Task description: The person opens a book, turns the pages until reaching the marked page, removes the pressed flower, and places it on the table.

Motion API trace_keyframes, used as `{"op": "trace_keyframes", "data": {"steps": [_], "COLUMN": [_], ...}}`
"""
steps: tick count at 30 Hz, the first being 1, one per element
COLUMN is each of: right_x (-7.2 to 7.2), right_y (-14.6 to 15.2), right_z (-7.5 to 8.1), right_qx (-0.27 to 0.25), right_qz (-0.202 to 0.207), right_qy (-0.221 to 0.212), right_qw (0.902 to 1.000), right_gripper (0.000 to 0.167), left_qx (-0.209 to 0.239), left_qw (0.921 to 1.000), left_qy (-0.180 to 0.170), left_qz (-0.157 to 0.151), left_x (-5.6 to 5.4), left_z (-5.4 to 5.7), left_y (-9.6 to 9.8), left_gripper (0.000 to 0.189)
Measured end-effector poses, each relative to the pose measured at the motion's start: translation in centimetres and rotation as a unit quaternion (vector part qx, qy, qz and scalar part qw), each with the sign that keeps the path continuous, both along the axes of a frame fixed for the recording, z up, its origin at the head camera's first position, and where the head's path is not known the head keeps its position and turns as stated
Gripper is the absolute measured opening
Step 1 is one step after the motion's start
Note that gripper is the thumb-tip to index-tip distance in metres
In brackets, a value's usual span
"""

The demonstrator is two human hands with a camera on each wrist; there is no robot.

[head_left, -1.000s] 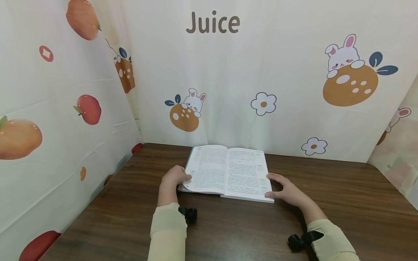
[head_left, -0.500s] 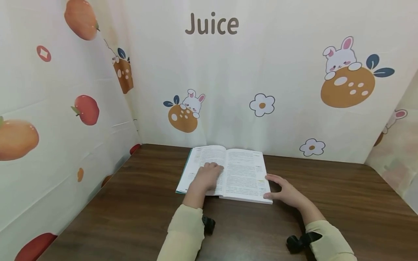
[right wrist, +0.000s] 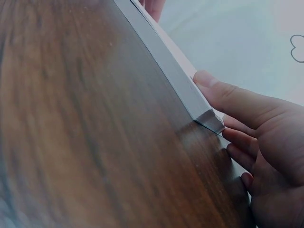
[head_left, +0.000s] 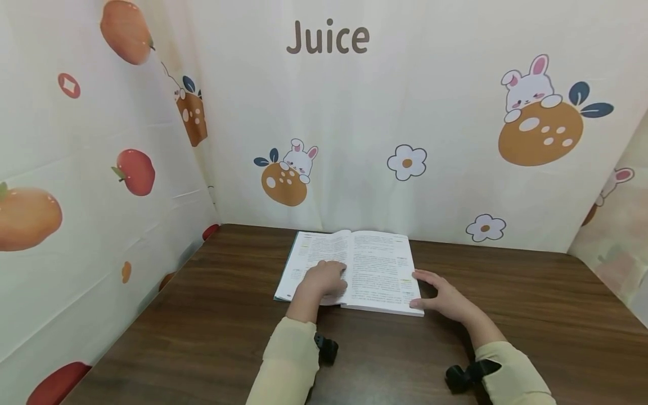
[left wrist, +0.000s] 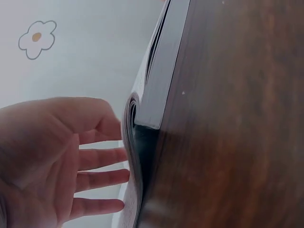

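An open book [head_left: 381,267] with printed white pages lies flat on the brown wooden table [head_left: 202,337]. My left hand [head_left: 324,280] rests on the left page close to the spine. In the left wrist view that hand's fingers [left wrist: 99,182] are fairly straight and press against the page, which bulges near the fold. My right hand [head_left: 448,298] holds the book's right edge near the lower corner. From the right wrist, its thumb [right wrist: 228,95] lies on top of the page and the other fingers [right wrist: 241,141] sit along the side of the page block.
A pale printed curtain [head_left: 354,112] hangs right behind the table and along its left side. The book's far edge is close to it. A black wrist camera [head_left: 326,349] is strapped to the left sleeve, and another black camera [head_left: 466,376] to the right one.
My left hand has moved from the book's left edge, where it held page corners, rightward onto the left page by the spine. The right hand has stayed in place.
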State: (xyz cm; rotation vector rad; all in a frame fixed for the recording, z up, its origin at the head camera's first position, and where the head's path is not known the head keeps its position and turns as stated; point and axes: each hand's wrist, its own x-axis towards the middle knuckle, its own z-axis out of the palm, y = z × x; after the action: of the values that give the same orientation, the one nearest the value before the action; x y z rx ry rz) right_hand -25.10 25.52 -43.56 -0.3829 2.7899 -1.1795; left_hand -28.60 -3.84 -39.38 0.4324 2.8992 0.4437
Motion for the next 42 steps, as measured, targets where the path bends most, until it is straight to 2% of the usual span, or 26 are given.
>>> {"op": "trace_keyframes", "data": {"steps": [6,10,17,21,28,32,36,39,42], "right_x": [-0.1,0.1,0.3,0.3,0.2,0.2,0.2,0.2,0.1], "right_y": [0.2,0.8,1.6,1.7,1.6,1.5,1.2,1.0,0.8], "right_z": [0.0,0.1,0.3,0.3,0.0,0.0,0.1,0.1,-0.1], "right_qx": [0.003,-0.01,-0.02,-0.024,-0.025,-0.021,-0.016,-0.008,-0.007], "right_qz": [0.011,0.025,0.051,0.051,0.039,0.031,0.019,0.006,-0.002], "right_qy": [0.002,-0.017,-0.055,-0.051,-0.018,0.01,0.026,0.025,0.02], "right_qw": [0.9999,0.9995,0.997,0.9971,0.9988,0.9993,0.9994,0.9996,0.9998], "right_gripper": [0.081,0.08,0.077,0.074,0.065,0.058,0.052,0.05,0.052], "left_qx": [0.01,-0.004,-0.036,-0.049,-0.033,-0.039,-0.033,-0.012,-0.003], "left_qw": [0.9998,0.9999,0.9978,0.996,0.9957,0.9947,0.9931,0.9925,0.9912], "left_qy": [-0.014,0.01,0.05,0.071,0.083,0.095,0.103,0.086,0.066], "left_qz": [0.004,0.001,0.025,0.025,0.024,0.002,-0.046,-0.086,-0.115], "left_x": [-0.1,0.2,1.0,1.1,1.2,1.5,2.0,2.4,2.7], "left_z": [0.1,0.2,1.0,1.3,1.5,1.6,1.9,1.8,1.5], "left_y": [0.0,0.3,1.2,1.4,1.8,2.6,4.0,5.1,5.9], "left_gripper": [0.049,0.048,0.045,0.042,0.04,0.034,0.032,0.04,0.041]}}
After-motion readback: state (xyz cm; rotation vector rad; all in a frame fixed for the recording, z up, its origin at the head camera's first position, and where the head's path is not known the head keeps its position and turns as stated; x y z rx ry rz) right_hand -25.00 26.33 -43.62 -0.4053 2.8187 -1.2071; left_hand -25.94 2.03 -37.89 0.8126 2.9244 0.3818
